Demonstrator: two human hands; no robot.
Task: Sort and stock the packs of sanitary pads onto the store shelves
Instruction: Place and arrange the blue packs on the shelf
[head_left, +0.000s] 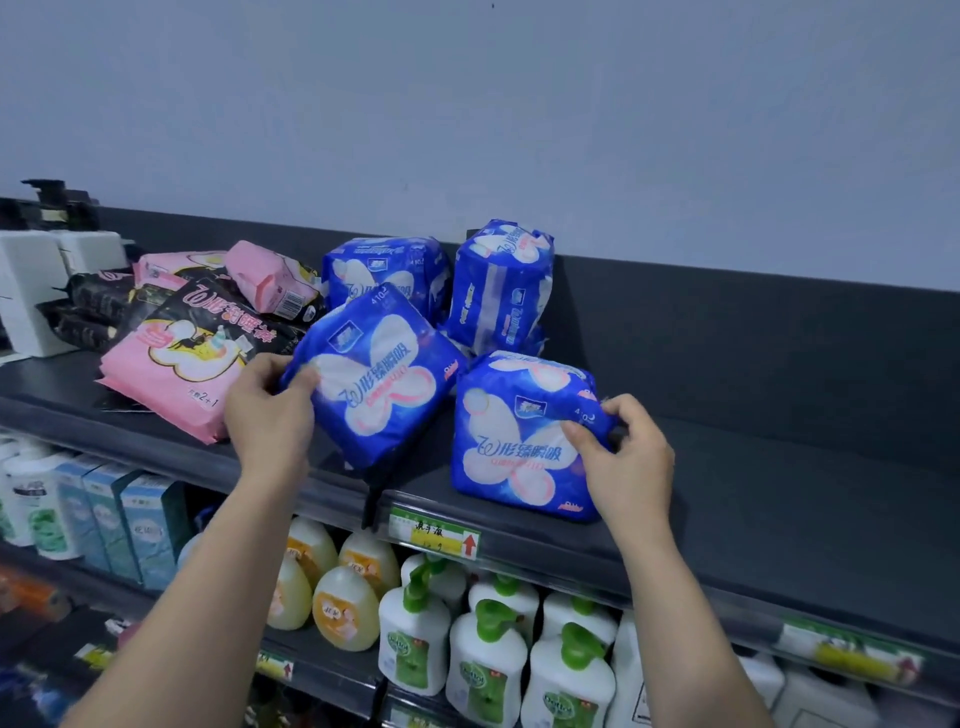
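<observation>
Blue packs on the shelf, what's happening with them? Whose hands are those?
A person is stocking pad packs on the top shelf. Their left hand grips a tilted blue pack by its edge. Their right hand pinches the corner of a second blue pack standing near the shelf's front. Two more blue packs sit behind, and pink-and-black packs lie piled to the left.

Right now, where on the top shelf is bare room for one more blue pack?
The top shelf is bare to the right of the right hand and the front blue pack, back to the dark panel. Crowded: the left end, with pink packs and white boxes.
</observation>
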